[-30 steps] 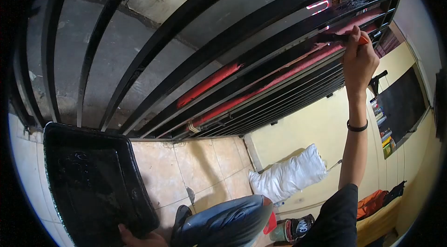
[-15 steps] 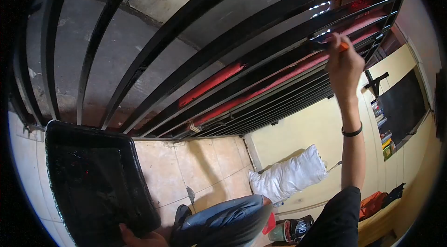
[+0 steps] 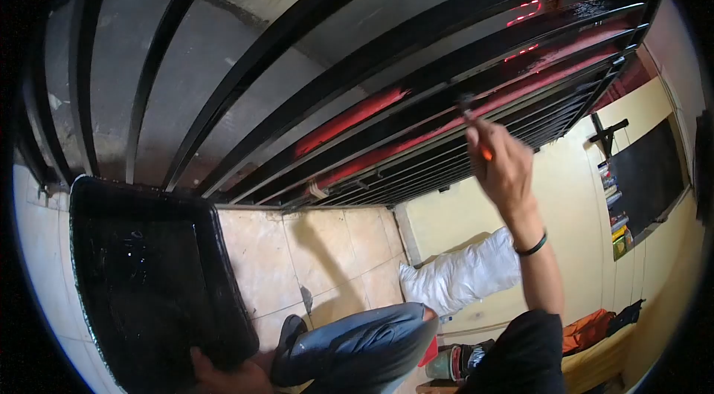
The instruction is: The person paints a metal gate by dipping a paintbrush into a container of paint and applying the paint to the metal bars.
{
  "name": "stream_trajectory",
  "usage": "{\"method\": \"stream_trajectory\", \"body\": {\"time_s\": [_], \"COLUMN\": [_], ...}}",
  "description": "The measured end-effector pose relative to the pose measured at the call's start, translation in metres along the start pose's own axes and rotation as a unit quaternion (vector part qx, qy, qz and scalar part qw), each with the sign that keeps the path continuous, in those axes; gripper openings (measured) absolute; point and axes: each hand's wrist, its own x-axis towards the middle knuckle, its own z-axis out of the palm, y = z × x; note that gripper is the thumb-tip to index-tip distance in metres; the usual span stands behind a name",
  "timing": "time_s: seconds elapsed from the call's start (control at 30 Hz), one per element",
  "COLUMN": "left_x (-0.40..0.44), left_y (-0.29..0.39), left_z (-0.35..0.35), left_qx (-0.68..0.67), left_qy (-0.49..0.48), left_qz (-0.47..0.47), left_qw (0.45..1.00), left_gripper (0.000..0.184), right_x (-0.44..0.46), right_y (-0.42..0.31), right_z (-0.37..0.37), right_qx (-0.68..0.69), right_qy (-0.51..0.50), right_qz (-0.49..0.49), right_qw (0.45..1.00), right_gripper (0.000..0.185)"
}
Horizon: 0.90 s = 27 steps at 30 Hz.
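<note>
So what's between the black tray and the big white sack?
Between the black tray and the white sack, the head view shows pale floor tiles, with a shadow and a small dark patch.

Head-worn view (the only one), facing forward and down

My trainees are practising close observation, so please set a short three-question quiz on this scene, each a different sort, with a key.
1. Multiple choice: What lies beside the yellow wall?
A) a wooden ladder
B) a white sack
C) a bicycle

2. Fill in the blank: The right hand holds a tool near the dark bars and has a dark ____ round its wrist.

3. True or false: The left hand is at the black tray, low down and apart from the right hand.

Key: 1. B; 2. band; 3. true.
</note>
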Motion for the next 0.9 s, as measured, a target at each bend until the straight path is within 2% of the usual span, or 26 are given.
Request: {"method": "stream_trajectory", "body": {"time_s": [0.03,0.07,0.1,0.13,0.2,0.23,0.3,0.37,0.4,0.43,0.53,0.6,0.63,0.7,0.77,0.83,0.87,0.9], "left_x": [-0.005,-0.006,0.000,0.002,0.004,-0.001,0.005,0.015,0.018,0.017,0.019,0.028,0.031,0.032,0.032,0.032,0.032,0.031], "left_y": [0.004,0.006,0.016,0.016,0.015,0.018,0.019,0.021,0.023,0.026,0.036,0.047,0.049,0.050,0.052,0.054,0.055,0.055], "left_z": [0.001,0.000,-0.002,-0.010,-0.016,-0.012,-0.015,-0.025,-0.029,-0.034,-0.046,-0.052,-0.054,-0.055,-0.055,-0.055,-0.057,-0.059], "left_qx": [-0.014,-0.031,-0.050,-0.013,0.048,-0.089,-0.208,-0.071,-0.022,0.001,0.054,0.144,0.175,0.173,0.189,0.205,0.220,0.235], "left_qy": [-0.001,0.007,0.018,0.011,-0.008,0.011,0.036,0.058,0.065,0.051,0.019,0.003,-0.003,-0.011,-0.014,-0.016,-0.025,-0.035], "left_qz": [-0.033,-0.074,-0.115,-0.043,0.029,-0.021,-0.068,0.043,0.081,0.082,0.079,0.116,0.127,0.144,0.149,0.150,0.151,0.153], "left_qw": [0.999,0.997,0.992,0.999,0.998,0.996,0.975,0.995,0.994,0.995,0.995,0.983,0.976,0.974,0.970,0.967,0.963,0.959], "left_gripper": [0.061,0.062,0.062,0.061,0.061,0.059,0.057,0.056,0.057,0.062,0.073,0.077,0.078,0.079,0.080,0.081,0.081,0.081], "right_x": [-0.006,-0.014,-0.024,-0.034,-0.056,-0.067,-0.082,-0.106,-0.092,-0.096,-0.100,-0.101,-0.102,-0.102,-0.098,-0.090,-0.087,-0.087], "right_y": [-0.018,-0.040,-0.062,-0.081,-0.122,-0.144,-0.195,-0.239,-0.259,-0.273,-0.300,-0.311,-0.317,-0.331,-0.342,-0.346,-0.347,-0.346], "right_z": [0.010,0.015,0.019,0.025,0.041,0.049,0.068,0.101,0.100,0.116,0.159,0.181,0.188,0.199,0.207,0.219,0.223,0.231], "right_qx": [0.086,0.186,0.285,0.304,0.415,0.439,0.463,0.442,0.456,0.474,0.464,0.441,0.446,0.443,0.458,0.446,0.447,0.448], "right_qy": [0.045,0.037,0.022,0.009,-0.012,-0.037,-0.044,-0.033,-0.063,-0.074,-0.064,-0.038,-0.041,-0.034,-0.048,0.000,-0.043,-0.045], "right_qz": [0.023,0.141,0.258,0.261,0.426,0.475,0.521,0.455,0.487,0.489,0.475,0.449,0.449,0.426,0.426,0.375,0.394,0.396], "right_qw": [0.995,0.972,0.923,0.916,0.804,0.762,0.716,0.772,0.743,0.728,0.745,0.776,0.774,0.788,0.779,0.813,0.802,0.800], "right_gripper": [0.016,0.016,0.017,0.017,0.021,0.022,0.019,0.018,0.017,0.017,0.019,0.018,0.018,0.021,0.021,0.021,0.021,0.021]}}
